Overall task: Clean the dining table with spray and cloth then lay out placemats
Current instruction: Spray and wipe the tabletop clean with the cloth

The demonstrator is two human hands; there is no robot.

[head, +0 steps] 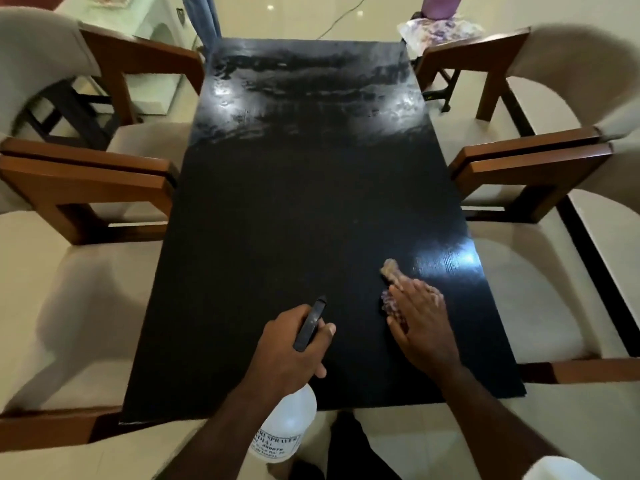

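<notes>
A black dining table fills the middle of the view; its far half shows wet streaks. My left hand grips a spray bottle by its black trigger head, the translucent white body hanging below the near table edge and the nozzle pointing over the table. My right hand lies flat, fingers spread, pressing a small purplish cloth onto the table near its right front part. Most of the cloth is hidden under my palm.
Wooden armchairs with beige cushions stand close along both sides: two on the left and two on the right. A patterned fabric lies on a small stand beyond the table's far right corner. Pale tiled floor lies beyond.
</notes>
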